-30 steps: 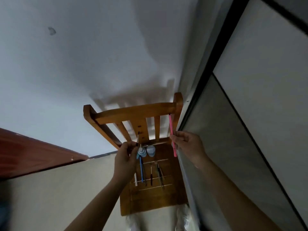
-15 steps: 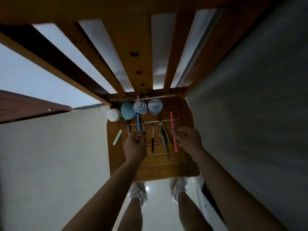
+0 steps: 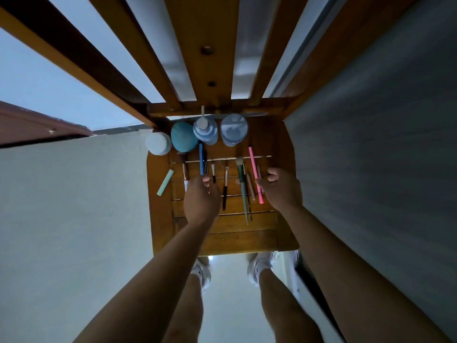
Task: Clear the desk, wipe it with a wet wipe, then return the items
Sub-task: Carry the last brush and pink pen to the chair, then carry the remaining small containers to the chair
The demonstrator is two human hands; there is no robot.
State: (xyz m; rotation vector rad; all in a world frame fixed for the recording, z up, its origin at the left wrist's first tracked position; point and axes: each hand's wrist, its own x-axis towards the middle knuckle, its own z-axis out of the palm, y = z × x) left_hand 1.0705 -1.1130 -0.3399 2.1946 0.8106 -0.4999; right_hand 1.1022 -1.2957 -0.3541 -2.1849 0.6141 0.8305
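Pink pen: a slim pink plastic pen [image 3: 255, 173] lies lengthwise near the right edge of the wooden slatted chair seat [image 3: 237, 237], its lower half pinched in the right hand [image 3: 280, 188].
Right grip: closed on the pink pen, thumb and fingertips around the barrel.
Blue pen: a thin blue pen [image 3: 200, 158] points toward the seat's back edge; the left hand [image 3: 201, 199] holds its near end.
Left grip: closed on the blue pen, and possibly on a dark stick beside it.
Loose brushes: a green-handled makeup brush [image 3: 242, 186] and a black-handled small brush [image 3: 225, 189] lie between the two hands on the slats.
Back row: a white round jar [image 3: 158, 144], a teal egg-shaped sponge [image 3: 183, 136], a blue pump bottle [image 3: 205, 131] and a pale blue capped jar [image 3: 233, 129] stand along the seat's back edge.
Left edge: a mint green stick [image 3: 165, 182] hangs over the seat's left edge.
Risk: thin pens could slip into the slat gaps or roll; a nudge could tip the mint stick to the floor.
Unclear: the desk is out of view; the dim light hides brush details, and the left palm covers what lies under it.
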